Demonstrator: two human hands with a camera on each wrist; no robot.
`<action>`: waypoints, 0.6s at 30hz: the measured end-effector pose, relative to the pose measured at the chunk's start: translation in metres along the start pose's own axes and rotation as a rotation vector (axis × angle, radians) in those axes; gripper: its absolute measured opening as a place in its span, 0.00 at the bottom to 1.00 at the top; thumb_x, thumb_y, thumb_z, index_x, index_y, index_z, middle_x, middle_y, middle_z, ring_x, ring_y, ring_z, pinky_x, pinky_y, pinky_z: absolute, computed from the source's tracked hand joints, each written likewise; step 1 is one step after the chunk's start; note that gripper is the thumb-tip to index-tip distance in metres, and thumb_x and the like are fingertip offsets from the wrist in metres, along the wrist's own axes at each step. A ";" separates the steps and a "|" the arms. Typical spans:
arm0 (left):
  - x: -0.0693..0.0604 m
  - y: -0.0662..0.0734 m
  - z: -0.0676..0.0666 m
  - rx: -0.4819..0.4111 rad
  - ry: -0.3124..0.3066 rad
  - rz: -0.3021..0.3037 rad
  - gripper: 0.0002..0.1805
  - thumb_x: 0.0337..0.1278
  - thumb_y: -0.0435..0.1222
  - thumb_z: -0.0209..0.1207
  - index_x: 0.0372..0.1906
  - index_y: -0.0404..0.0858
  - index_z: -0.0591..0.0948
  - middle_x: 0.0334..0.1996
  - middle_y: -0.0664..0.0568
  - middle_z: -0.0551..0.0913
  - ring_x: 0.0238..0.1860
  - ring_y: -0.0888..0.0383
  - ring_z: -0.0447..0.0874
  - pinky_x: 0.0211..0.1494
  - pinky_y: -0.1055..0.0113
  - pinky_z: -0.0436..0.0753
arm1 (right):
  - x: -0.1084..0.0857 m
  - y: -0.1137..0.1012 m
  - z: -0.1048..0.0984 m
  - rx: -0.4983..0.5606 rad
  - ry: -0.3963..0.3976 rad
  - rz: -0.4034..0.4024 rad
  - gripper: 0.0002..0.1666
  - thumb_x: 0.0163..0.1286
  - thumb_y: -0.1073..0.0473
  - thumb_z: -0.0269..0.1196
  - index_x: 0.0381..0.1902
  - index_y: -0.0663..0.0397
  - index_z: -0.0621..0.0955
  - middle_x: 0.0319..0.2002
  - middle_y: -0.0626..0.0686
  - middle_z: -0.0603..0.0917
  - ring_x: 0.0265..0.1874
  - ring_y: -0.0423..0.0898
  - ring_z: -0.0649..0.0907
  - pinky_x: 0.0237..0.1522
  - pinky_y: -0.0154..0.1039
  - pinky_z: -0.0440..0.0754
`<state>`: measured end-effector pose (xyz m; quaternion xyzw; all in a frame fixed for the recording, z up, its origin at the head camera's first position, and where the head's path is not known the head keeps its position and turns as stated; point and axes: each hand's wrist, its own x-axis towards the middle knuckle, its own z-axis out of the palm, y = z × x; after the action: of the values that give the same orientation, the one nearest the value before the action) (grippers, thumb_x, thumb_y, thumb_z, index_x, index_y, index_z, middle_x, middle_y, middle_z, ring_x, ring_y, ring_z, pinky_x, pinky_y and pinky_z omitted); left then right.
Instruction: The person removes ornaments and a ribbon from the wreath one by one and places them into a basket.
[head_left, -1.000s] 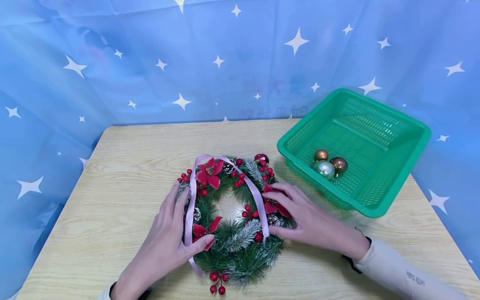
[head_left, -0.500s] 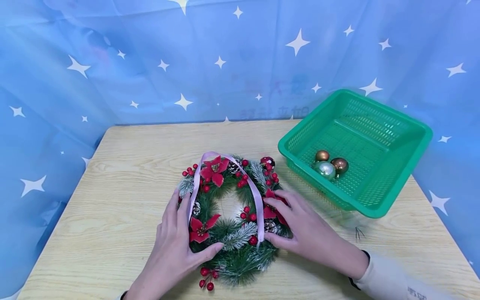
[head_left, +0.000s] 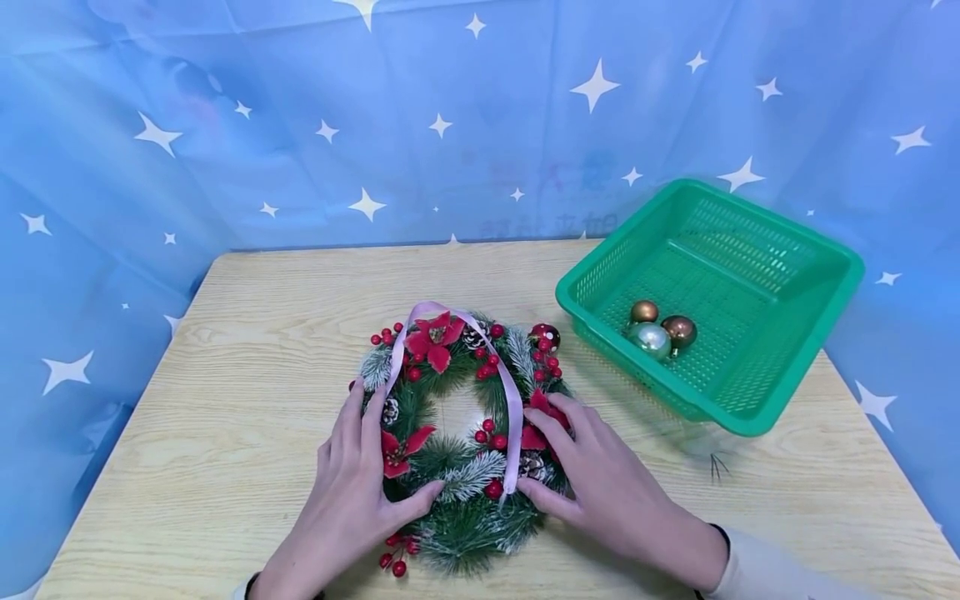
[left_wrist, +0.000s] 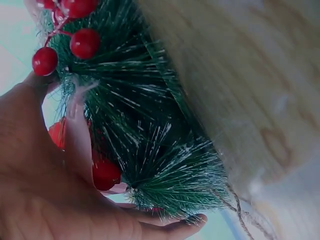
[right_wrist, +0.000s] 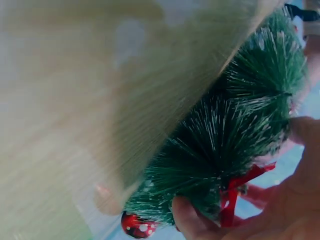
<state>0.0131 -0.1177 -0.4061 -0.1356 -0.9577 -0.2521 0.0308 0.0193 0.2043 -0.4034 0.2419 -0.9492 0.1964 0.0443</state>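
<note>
A green Christmas wreath [head_left: 461, 533] lies on the table, with red poinsettias [head_left: 437, 340], pine cones, berries and frosted sprigs on it. A pale pink ribbon [head_left: 514, 417] loops over its top and down both sides. My left hand [head_left: 345, 475] holds the wreath's left side, fingers along the outer edge and thumb over the lower front. On the opposite side my right hand [head_left: 600, 475] grips the rim by a poinsettia and a pine cone. Both wrist views show fingers around the bristles; a red dotted ball [right_wrist: 137, 225] hangs at the edge in the right one.
A green plastic basket [head_left: 810, 367] stands at the back right, holding a silver ball [head_left: 649, 340] and two brown-copper balls [head_left: 678, 331]. Thin dark bits [head_left: 717, 468] lie on the wooden table [head_left: 247, 375]. A blue star-print cloth [head_left: 300, 75] hangs behind.
The wreath has turned slightly clockwise under both hands: the dotted ball at top right has shifted right and down, and the bottom berries have moved left. The basket has not moved.
</note>
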 end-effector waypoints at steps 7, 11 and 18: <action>0.003 -0.004 -0.001 -0.036 -0.026 0.015 0.72 0.50 0.61 0.80 0.89 0.40 0.48 0.87 0.34 0.44 0.81 0.29 0.54 0.67 0.20 0.65 | -0.004 -0.001 -0.007 -0.005 0.025 0.028 0.45 0.77 0.28 0.64 0.80 0.47 0.74 0.77 0.57 0.70 0.70 0.60 0.76 0.67 0.64 0.77; 0.006 -0.008 -0.003 -0.045 -0.044 0.035 0.72 0.51 0.61 0.79 0.90 0.41 0.46 0.87 0.34 0.44 0.81 0.28 0.53 0.68 0.20 0.64 | 0.000 0.010 -0.015 0.028 0.107 -0.040 0.43 0.76 0.31 0.65 0.79 0.47 0.75 0.78 0.57 0.70 0.72 0.59 0.74 0.66 0.66 0.77; 0.009 -0.017 -0.006 -0.059 -0.086 0.069 0.71 0.54 0.61 0.78 0.90 0.42 0.46 0.87 0.35 0.41 0.82 0.27 0.51 0.68 0.19 0.64 | 0.017 0.031 -0.023 0.144 0.067 -0.122 0.49 0.71 0.32 0.71 0.81 0.46 0.71 0.84 0.55 0.60 0.81 0.58 0.62 0.72 0.75 0.63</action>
<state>-0.0002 -0.1324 -0.4076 -0.1802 -0.9450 -0.2729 -0.0057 -0.0109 0.2303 -0.3904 0.2952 -0.9140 0.2692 0.0706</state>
